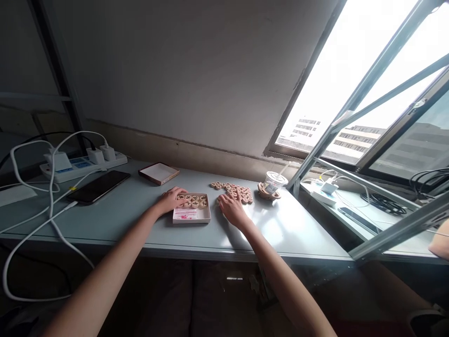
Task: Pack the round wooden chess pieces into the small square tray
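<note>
An open shallow box (204, 216) holds rows of round wooden Chinese chess pieces (195, 204) in its far part, with pink-marked paper (185, 214) at its near left. My left hand (171, 200) is closed over the box's left side, its fingertips by the pieces inside. Right of the box, my right hand (231, 209) reaches to the tabletop, thumb and fingers closed about a chess piece (218, 201) that is partly hidden. Just beyond that hand lies a loose cluster of Chinese chess pieces (245, 193), some with red characters.
The box lid (159, 173) lies behind at left. A plastic cup with straw (274, 181) stands in a brown holder (268, 193) at right. A phone (100, 186), power strip (82, 164) and white cables occupy the left. A metal frame (315, 154) borders the right; another person's arm (440, 238) shows there.
</note>
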A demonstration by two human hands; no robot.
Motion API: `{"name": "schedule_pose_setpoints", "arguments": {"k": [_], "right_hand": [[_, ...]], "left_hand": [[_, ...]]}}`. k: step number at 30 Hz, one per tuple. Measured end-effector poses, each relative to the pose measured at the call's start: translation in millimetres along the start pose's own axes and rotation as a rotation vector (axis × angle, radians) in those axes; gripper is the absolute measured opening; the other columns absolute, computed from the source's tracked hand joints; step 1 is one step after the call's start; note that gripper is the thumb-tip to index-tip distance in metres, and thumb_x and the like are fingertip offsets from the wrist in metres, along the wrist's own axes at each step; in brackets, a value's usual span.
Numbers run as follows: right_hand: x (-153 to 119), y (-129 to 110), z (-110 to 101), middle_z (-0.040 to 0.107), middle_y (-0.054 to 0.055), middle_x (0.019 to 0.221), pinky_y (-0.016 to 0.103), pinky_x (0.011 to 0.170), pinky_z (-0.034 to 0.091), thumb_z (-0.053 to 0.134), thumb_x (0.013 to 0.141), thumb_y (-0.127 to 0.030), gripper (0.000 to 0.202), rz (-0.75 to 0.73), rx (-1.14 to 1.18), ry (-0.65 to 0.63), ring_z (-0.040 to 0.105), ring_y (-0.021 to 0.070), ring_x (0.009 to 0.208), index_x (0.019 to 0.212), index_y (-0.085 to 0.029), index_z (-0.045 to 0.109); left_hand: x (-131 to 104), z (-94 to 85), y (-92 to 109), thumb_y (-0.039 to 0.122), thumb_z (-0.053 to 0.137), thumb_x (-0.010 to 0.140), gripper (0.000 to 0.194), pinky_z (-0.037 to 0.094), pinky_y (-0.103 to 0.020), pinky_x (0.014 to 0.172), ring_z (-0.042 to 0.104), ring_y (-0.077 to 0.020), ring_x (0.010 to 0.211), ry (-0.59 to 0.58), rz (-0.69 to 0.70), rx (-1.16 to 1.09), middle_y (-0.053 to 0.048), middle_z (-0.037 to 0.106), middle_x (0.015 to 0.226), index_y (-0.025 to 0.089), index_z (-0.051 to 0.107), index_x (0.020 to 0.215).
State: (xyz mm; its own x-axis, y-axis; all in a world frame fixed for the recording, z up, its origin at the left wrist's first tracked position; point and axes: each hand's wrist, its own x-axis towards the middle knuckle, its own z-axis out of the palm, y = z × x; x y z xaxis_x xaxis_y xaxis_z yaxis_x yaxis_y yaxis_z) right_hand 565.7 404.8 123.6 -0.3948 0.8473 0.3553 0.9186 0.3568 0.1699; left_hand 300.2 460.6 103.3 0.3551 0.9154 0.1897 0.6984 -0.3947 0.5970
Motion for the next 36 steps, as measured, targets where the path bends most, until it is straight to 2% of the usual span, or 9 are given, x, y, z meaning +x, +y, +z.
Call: {"name": "schedule_pose_setpoints", "arguments": {"k": [3, 5, 10, 14, 18, 22, 29, 32, 36], "right_hand": [[-16, -4, -17, 0.064, 0.006, 0.09, 0.045, 0.094, 0.027, 0.043, 0.089, -0.027, 0.016, -0.017, 0.065, -0.004, 0.053, 0.0221, 0.094, 0.091, -0.02, 0.057], [-17, -6, -27, 0.065, 0.004, 0.088, 0.041, 0.087, 0.033, 0.05, 0.086, -0.035, 0.017, 0.001, 0.175, -0.021, 0.054, 0.0212, 0.088, 0.095, -0.022, 0.057], [10, -43, -42, 0.065, 0.003, 0.095, 0.028, 0.072, 0.038, 0.051, 0.085, -0.043, 0.024, -0.069, 0.509, -0.014, 0.057, 0.0156, 0.081, 0.097, -0.024, 0.058], [36, -89, -39, 0.066, 0.002, 0.095, 0.029, 0.076, 0.033, 0.061, 0.08, -0.036, 0.019, -0.239, 0.403, 0.032, 0.056, 0.0182, 0.092, 0.093, -0.023, 0.058], [48, -106, -26, 0.065, 0.004, 0.097, 0.029, 0.074, 0.03, 0.063, 0.079, -0.032, 0.021, -0.271, 0.324, 0.069, 0.056, 0.0184, 0.091, 0.096, -0.021, 0.056], [48, -104, -19, 0.065, 0.003, 0.097, 0.03, 0.075, 0.028, 0.06, 0.081, -0.036, 0.015, -0.268, 0.322, 0.083, 0.053, 0.0186, 0.093, 0.085, -0.022, 0.061], [50, -90, -20, 0.063, 0.001, 0.094, 0.03, 0.073, 0.029, 0.054, 0.084, -0.04, 0.02, -0.216, 0.333, 0.076, 0.053, 0.0163, 0.083, 0.081, -0.03, 0.07], [63, -61, -7, 0.063, 0.002, 0.097, 0.031, 0.077, 0.032, 0.042, 0.091, -0.034, 0.027, -0.067, 0.339, 0.128, 0.055, 0.0158, 0.084, 0.095, -0.03, 0.068], [81, -17, 26, 0.051, 0.008, 0.125, 0.039, 0.087, 0.036, 0.039, 0.09, -0.035, 0.038, 0.232, 0.222, 0.136, 0.045, 0.0238, 0.113, 0.126, -0.025, 0.048]], "left_hand": [[-1, -0.4, 1, 0.046, 0.045, 0.074, 0.041, 0.042, -0.031, 0.086, 0.053, -0.0237, 0.101, -0.002, -0.008, -0.012, -0.005, 0.053, 0.116, 0.024, 0.056, 0.107], [-3, -1.7, 2, 0.046, 0.045, 0.074, 0.041, 0.042, -0.031, 0.086, 0.052, -0.0233, 0.101, -0.004, -0.014, -0.023, -0.004, 0.053, 0.116, 0.024, 0.055, 0.108], [-4, -4.1, 7, 0.045, 0.042, 0.076, 0.041, 0.041, -0.032, 0.088, 0.053, -0.0241, 0.101, -0.007, -0.013, -0.026, -0.006, 0.053, 0.116, 0.022, 0.056, 0.106], [-4, -3.5, 6, 0.038, 0.037, 0.078, 0.037, 0.041, -0.035, 0.089, 0.053, -0.0236, 0.101, 0.001, 0.001, -0.038, -0.006, 0.054, 0.114, 0.021, 0.057, 0.104], [-1, -1.3, 1, 0.032, 0.043, 0.073, 0.037, 0.041, -0.034, 0.088, 0.053, -0.0236, 0.102, -0.016, 0.019, -0.062, -0.007, 0.054, 0.114, 0.021, 0.056, 0.106], [3, 1.3, -1, 0.034, 0.038, 0.077, 0.036, 0.039, -0.036, 0.092, 0.052, -0.0237, 0.104, -0.017, -0.053, -0.105, -0.008, 0.053, 0.116, 0.02, 0.056, 0.105], [-1, -2.4, 1, 0.043, 0.045, 0.077, 0.036, 0.038, -0.036, 0.095, 0.049, -0.0252, 0.109, -0.006, -0.039, -0.196, -0.008, 0.052, 0.117, 0.02, 0.057, 0.103], [-3, -7.1, 2, 0.046, 0.056, 0.074, 0.047, 0.04, -0.036, 0.094, 0.048, -0.0247, 0.111, -0.053, -0.097, -0.372, -0.011, 0.049, 0.122, 0.02, 0.049, 0.113], [-6, -13.2, 3, 0.045, 0.069, 0.064, 0.078, 0.044, -0.036, 0.088, 0.05, -0.0251, 0.111, -0.134, -0.16, -0.597, -0.018, 0.04, 0.129, 0.019, 0.031, 0.127]]}}
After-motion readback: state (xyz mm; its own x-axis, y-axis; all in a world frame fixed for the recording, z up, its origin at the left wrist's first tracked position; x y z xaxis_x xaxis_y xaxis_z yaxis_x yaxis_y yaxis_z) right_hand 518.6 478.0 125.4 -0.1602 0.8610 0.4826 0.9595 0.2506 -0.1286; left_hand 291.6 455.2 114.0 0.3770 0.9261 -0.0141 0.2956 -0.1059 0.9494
